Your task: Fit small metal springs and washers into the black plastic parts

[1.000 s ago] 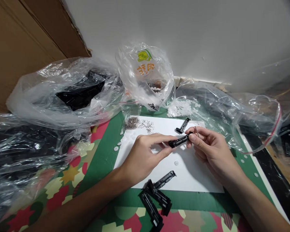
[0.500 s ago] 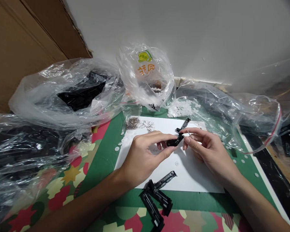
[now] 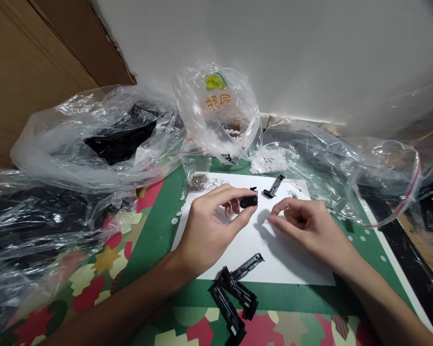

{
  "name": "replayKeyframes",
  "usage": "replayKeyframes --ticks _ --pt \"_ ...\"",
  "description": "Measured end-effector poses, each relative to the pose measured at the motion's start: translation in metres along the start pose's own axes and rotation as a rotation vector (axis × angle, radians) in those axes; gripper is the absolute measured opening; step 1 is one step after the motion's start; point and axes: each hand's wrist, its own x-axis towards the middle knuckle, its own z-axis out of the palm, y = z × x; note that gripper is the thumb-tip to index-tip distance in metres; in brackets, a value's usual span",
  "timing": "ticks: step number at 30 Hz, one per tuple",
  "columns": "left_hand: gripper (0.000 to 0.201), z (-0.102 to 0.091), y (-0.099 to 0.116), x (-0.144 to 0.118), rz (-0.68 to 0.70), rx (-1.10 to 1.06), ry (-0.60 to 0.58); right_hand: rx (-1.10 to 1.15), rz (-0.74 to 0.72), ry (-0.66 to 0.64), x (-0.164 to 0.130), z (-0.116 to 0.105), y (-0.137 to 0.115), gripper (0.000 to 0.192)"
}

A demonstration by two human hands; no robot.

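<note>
Left hand (image 3: 209, 226) pinches small black plastic clip (image 3: 248, 200); right hand (image 3: 303, 226) loosely curled, holding nothing visible. Light fingertip grip risks dropping it.

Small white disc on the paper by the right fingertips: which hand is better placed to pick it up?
Probably the right hand: its fingertips hover just above the white disc and look empty. The left hand already pinches a black plastic part.

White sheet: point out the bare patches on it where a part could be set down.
The white sheet is bare along its near edge, between the right hand and the black clips, and at its left margin beside the left hand. The far edge is crowded: metal springs, a loose black clip, then plastic bags.
</note>
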Motion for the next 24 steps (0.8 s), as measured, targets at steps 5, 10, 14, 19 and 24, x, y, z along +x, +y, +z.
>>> replayKeyframes --ticks 5,10,14,19,24 --pt "0.015 -0.001 -0.003 0.002 -0.020 0.016 0.016 -0.167 -0.036 -0.292 -0.004 -0.007 -0.002 0.015" --pt "0.014 -0.003 -0.004 0.006 -0.040 0.013 0.064 -0.157 -0.031 -0.227 -0.004 0.000 -0.002 0.019" --pt "0.014 -0.004 -0.003 0.006 -0.036 0.013 0.071 -0.154 -0.039 -0.023 0.002 0.016 -0.001 0.024" --pt "0.015 -0.002 -0.001 0.006 -0.026 0.031 0.065 -0.271 -0.097 -0.015 0.012 0.031 -0.001 0.019" --pt "0.017 -0.002 0.000 0.007 -0.005 0.019 0.055 -0.293 -0.072 -0.015 0.014 0.035 0.000 0.018"
